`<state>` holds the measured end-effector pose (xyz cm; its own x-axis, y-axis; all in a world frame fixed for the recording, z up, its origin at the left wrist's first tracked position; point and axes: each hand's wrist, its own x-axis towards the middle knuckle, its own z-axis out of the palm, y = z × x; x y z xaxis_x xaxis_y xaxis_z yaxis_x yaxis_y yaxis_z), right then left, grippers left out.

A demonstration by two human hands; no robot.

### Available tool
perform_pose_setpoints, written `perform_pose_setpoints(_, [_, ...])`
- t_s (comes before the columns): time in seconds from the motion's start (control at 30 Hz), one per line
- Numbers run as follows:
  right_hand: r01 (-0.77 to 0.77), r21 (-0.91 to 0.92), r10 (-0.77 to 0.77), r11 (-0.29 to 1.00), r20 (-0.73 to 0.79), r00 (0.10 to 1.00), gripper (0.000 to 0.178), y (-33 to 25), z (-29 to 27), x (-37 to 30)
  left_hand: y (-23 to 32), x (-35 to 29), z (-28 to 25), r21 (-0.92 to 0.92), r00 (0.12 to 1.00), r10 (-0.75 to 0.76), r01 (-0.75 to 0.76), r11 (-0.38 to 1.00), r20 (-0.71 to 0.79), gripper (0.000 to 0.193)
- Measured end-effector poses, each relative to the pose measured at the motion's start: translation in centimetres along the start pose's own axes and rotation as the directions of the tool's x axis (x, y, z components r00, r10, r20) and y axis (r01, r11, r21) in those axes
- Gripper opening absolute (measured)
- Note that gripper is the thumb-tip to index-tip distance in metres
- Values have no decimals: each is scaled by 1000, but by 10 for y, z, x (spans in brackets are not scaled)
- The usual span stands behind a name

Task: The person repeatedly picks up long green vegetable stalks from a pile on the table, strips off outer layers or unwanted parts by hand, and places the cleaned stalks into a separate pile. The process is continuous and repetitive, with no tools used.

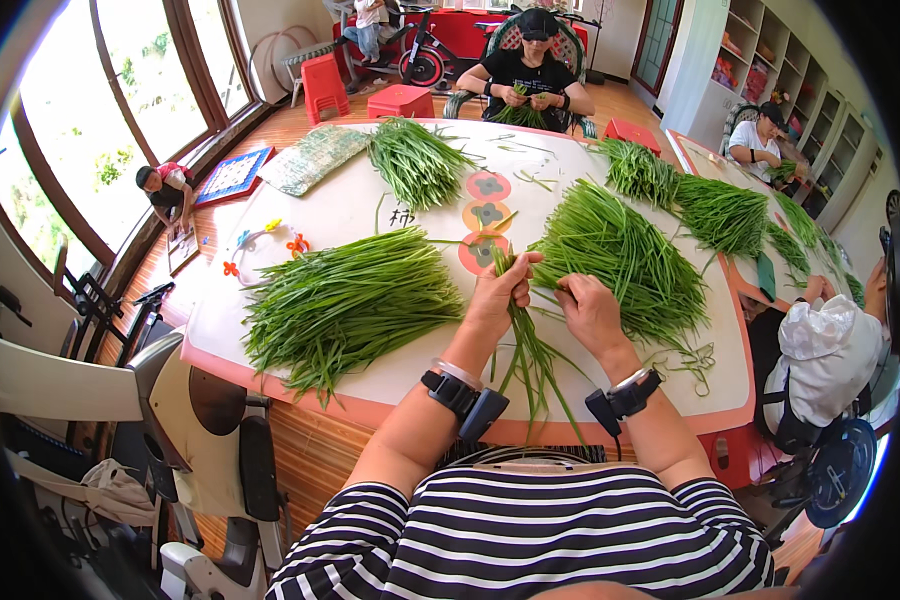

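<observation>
My left hand (503,292) is closed around a small bunch of garlic chives (531,352), whose long leaves hang down toward the table's near edge. Just to its right, my right hand (592,312) has its fingers curled together beside the bunch; whatever they pinch is too small to make out. A large heap of garlic chives (345,300) lies left of my hands, its leaves reaching over the near edge. Another big heap (625,262) spreads behind and right of my right hand, with loose blades (692,362) scattered below it.
The pale table (425,372) has a pink border. Farther back lie another chive pile (415,165) and a patterned cushion (313,160). A person (532,80) sits opposite handling chives; others work at the right. A child (168,195) is at the left. Exercise equipment (205,430) stands near-left.
</observation>
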<state>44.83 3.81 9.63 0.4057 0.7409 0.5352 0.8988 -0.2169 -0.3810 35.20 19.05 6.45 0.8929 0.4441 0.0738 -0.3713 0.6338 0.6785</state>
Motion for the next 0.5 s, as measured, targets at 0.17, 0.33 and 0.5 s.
perform_pose_setpoints(0.17, [21, -106, -17, 994, 43, 999, 11, 12, -11, -15, 17, -2, 9, 66, 969, 73, -59, 996, -235, 13])
perform_pose_setpoints(0.33, [-106, 30, 100, 994, 149, 984, 10, 39, -25, -25, 14, 7, -24, -172, 990, 42, -65, 983, -135, 26])
perform_pose_setpoints(0.5, [-119, 56, 118, 991, 35, 992, 11, 40, -33, -16, 16, 4, -21, -153, 968, -118, 86, 985, -221, 25])
